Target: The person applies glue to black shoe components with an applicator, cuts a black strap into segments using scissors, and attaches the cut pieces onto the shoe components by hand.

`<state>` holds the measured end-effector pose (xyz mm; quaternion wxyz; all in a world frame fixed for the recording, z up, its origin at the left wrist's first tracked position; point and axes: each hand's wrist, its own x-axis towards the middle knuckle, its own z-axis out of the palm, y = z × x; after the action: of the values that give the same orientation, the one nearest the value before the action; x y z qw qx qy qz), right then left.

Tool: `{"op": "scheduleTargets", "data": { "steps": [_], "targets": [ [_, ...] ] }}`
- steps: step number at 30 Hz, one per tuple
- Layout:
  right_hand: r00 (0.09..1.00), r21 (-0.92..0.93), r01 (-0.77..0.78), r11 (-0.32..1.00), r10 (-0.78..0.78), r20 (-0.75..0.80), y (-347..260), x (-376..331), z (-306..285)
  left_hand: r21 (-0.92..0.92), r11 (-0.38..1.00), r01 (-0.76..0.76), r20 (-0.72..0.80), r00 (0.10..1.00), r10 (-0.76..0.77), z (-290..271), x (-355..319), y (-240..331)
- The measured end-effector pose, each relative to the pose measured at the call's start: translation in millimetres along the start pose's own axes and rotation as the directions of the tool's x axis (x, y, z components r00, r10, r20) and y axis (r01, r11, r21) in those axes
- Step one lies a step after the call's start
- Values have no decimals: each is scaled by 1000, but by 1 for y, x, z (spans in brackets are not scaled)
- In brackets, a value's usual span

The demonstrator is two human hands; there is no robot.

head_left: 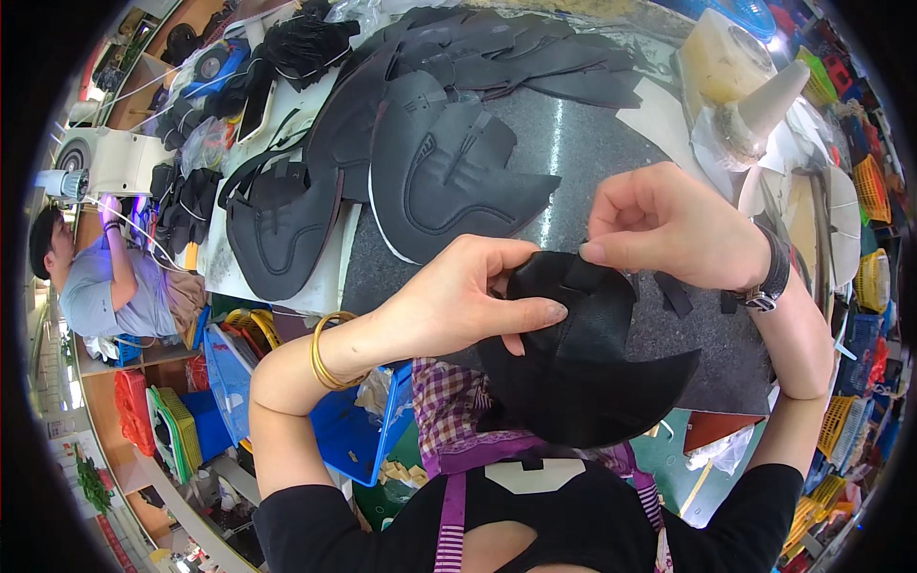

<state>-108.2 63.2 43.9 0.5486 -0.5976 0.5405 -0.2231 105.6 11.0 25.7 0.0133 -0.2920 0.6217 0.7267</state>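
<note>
A black shoe upper (pixel 597 392) hangs over the near edge of the worktable, in front of my chest. My left hand (pixel 478 296) is closed on it, thumb on top and fingers underneath. A short black strip (pixel 585 275) lies across its top edge. Right at that edge, my right hand (pixel 669 224) makes a pinch with thumb and forefinger; what sits between the fingertips is too small to make out. Beyond my left hand lie other black uppers, one flat shaped upper (pixel 458 172) and a second upper (pixel 277 229) farther left.
A pile of black uppers (pixel 516 57) covers the table's far side. At the far right stand a pale cone (pixel 769 100) and a yellowish block (pixel 721 62). Small black scraps (pixel 674 294) lie by my right wrist. A blue crate (pixel 334 444) is below left; a person (pixel 124 286) works beyond.
</note>
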Motion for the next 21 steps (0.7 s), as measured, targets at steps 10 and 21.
{"op": "scheduleTargets", "data": {
  "steps": [10,21],
  "targets": [
    [977,446,213,869,-205,-66,46,-13,38,-222,953,-207,-123,975,183,1,0,-12],
    [941,220,276,936,-216,-261,42,-19,59,-168,962,-215,-117,973,197,1,1,-15]
  ]
}}
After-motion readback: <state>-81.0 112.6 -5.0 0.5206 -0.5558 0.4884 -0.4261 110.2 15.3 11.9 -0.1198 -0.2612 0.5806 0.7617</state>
